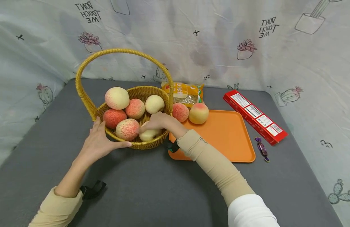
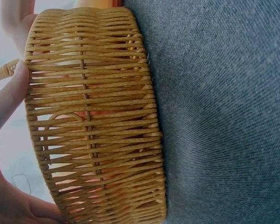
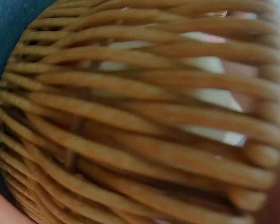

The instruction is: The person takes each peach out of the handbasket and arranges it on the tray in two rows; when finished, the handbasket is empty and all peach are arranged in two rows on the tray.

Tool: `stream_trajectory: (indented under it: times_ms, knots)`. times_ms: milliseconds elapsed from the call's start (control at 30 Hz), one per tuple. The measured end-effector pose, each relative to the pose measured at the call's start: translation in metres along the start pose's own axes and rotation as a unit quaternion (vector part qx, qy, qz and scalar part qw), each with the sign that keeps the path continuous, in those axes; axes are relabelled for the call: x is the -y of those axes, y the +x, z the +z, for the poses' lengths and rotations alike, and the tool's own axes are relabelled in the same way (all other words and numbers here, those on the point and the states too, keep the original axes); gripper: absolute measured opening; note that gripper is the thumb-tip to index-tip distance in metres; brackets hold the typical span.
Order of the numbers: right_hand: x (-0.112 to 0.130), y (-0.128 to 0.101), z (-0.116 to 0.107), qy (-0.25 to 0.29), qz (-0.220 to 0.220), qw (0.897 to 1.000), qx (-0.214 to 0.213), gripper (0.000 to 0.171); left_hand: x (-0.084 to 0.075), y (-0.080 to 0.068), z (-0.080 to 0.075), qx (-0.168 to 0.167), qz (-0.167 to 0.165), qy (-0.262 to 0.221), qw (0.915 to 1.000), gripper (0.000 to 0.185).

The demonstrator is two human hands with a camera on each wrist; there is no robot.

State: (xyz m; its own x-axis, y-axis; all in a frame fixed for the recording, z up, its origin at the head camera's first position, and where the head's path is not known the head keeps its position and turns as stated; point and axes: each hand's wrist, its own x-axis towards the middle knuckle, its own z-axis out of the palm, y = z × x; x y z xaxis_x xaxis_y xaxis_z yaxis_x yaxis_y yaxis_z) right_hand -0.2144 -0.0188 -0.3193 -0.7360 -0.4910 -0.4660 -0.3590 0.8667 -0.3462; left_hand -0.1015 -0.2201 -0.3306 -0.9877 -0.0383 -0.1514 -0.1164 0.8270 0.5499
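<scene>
Backing basket and grey table: cactus-print curtain

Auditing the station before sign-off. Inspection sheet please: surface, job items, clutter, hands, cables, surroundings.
Surface: grey table, woven texture in the left wrist view.
Job items: wicker basket upright, handle raised, six peaches visible inside; two more peaches at the back-left of the orange tray.
Clutter: yellow food bag behind the tray; red box and purple wrapped candy to its right.
Hands: left hand on the basket's rim; right hand curled over a pale peach inside.
Cables: nothing seen.
Surroundings: pale sheeting with cactus prints and mirrored lettering.
</scene>
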Motion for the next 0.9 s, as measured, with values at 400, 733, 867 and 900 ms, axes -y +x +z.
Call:
stream_trajectory:
  times_ms: [400, 733, 867, 900]
  knots:
    - [-0.026, -0.021, -0.013, 0.119, -0.072, 0.980, -0.140, 0.046, 0.002, 0.001, -0.001, 0.007, -0.005, 0.008, 0.9999, 0.133]
    - [-0.051, -0.045, -0.013, 0.317, -0.141, 0.913, -0.215, 0.064, 0.003, 0.001, 0.000, 0.000, 0.005, 0.002, 1.0000, 0.132]
    - [-0.062, -0.054, -0.008, 0.367, -0.197, 0.881, -0.224, 0.066, 0.004, 0.002, 0.000, 0.000, 0.006, 0.005, 1.0000, 0.133]
    - [-0.064, -0.057, -0.007, 0.376, -0.206, 0.874, -0.228, 0.066, 0.004, 0.002, 0.001, 0.000, 0.006, 0.005, 1.0000, 0.133]
